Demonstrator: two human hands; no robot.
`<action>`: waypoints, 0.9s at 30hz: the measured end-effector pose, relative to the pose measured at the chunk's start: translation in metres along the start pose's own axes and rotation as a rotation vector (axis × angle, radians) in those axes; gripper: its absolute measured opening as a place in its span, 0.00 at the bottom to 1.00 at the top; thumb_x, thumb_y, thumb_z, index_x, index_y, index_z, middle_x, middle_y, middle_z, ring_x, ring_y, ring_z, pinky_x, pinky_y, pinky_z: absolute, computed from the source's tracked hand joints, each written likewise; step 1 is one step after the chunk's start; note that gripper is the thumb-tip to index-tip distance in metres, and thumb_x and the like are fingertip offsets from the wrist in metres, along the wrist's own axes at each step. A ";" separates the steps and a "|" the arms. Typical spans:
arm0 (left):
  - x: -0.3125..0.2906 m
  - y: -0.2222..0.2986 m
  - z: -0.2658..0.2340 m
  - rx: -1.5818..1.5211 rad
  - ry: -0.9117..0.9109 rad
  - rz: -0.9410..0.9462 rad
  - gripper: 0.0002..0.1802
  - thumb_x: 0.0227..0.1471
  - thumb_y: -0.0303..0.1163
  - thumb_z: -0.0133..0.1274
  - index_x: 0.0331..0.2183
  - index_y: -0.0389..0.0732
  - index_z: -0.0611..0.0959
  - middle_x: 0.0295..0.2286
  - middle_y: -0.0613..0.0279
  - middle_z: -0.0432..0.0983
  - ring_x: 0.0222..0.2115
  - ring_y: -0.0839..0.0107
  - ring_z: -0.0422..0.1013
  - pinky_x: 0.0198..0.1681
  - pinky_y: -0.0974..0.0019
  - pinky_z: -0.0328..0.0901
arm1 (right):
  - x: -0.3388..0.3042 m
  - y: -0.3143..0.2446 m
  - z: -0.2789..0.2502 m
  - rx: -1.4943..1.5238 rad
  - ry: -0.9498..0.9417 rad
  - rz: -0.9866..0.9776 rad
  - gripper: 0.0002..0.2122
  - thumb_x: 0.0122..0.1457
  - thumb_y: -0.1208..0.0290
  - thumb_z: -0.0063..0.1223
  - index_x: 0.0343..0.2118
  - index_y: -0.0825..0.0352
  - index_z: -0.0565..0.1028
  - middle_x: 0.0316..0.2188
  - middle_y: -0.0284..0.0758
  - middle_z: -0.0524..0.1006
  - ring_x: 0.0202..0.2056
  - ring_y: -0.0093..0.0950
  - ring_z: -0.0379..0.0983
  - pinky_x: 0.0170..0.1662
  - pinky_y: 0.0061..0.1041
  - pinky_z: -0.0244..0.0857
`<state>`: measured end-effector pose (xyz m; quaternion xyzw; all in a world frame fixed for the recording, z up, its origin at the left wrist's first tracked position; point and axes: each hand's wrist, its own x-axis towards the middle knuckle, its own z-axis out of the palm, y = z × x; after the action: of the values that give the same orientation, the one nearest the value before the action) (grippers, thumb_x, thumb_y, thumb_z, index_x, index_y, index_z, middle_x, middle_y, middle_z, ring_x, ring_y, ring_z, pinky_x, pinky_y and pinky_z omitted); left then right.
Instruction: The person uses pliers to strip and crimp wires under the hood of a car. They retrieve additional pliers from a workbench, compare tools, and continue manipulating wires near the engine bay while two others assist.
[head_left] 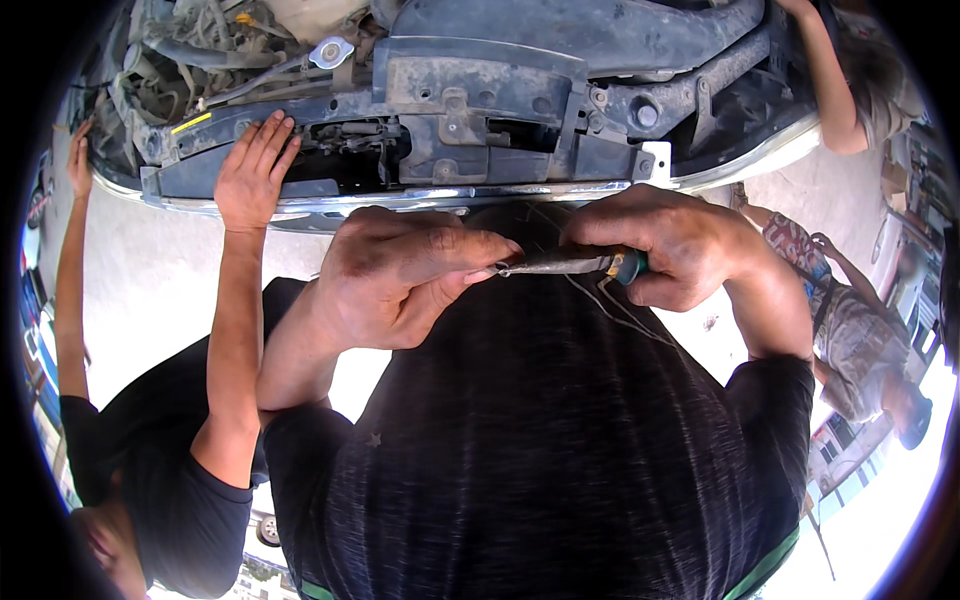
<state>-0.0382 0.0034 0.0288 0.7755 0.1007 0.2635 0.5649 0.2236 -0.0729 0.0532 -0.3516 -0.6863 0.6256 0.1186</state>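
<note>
In front of my chest, my right hand (690, 245) is closed around the green handle of long-nosed pliers (565, 263), whose jaws point left. My left hand (395, 270) pinches a thin metal wire between thumb and fingertips, right at the tip of the jaws. The wire's end looks bent into a small loop there. More of the thin wire (635, 325) trails below the pliers across my black shirt. Both hands are just short of the car's front edge; my fingers hide part of the pliers' handles.
An open car front (480, 90) spans the far side, with a radiator cap (331, 52) and a chrome-edged bumper. At left, a co-worker's hand (255, 170) rests on the front panel. Another person's arm (835, 95) reaches in at far right; a person (860, 330) stands behind.
</note>
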 end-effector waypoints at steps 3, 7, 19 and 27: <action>0.000 -0.007 0.003 -0.047 -0.011 0.071 0.10 0.45 0.19 0.54 0.34 0.33 0.81 0.24 0.55 0.79 0.17 0.71 0.73 0.20 0.74 0.67 | -0.003 0.006 0.004 0.089 -0.007 -0.027 0.24 0.35 0.80 0.53 0.42 0.76 0.69 0.34 0.48 0.73 0.37 0.45 0.72 0.40 0.33 0.66; 0.002 -0.007 0.004 -0.068 -0.033 0.134 0.10 0.44 0.18 0.53 0.34 0.33 0.81 0.23 0.56 0.79 0.15 0.73 0.73 0.17 0.75 0.66 | -0.005 0.011 0.008 0.178 -0.058 -0.068 0.23 0.37 0.79 0.52 0.42 0.76 0.69 0.29 0.44 0.72 0.31 0.40 0.71 0.35 0.31 0.65; -0.004 0.006 0.009 -0.037 0.158 -0.168 0.06 0.47 0.19 0.54 0.32 0.34 0.80 0.27 0.55 0.79 0.24 0.68 0.76 0.26 0.72 0.69 | -0.006 0.014 0.010 -0.059 0.136 0.007 0.31 0.31 0.81 0.51 0.47 0.72 0.67 0.41 0.43 0.67 0.44 0.39 0.65 0.47 0.31 0.62; -0.008 0.008 0.039 -0.113 0.347 -0.303 0.05 0.49 0.18 0.53 0.32 0.32 0.79 0.26 0.54 0.78 0.24 0.71 0.75 0.27 0.73 0.68 | 0.018 0.008 0.041 -0.463 0.642 -0.044 0.33 0.32 0.83 0.55 0.50 0.65 0.69 0.36 0.39 0.61 0.39 0.36 0.59 0.44 0.32 0.55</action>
<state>-0.0259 -0.0353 0.0253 0.6617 0.2966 0.3101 0.6148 0.1886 -0.0940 0.0326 -0.5321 -0.7445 0.3098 0.2581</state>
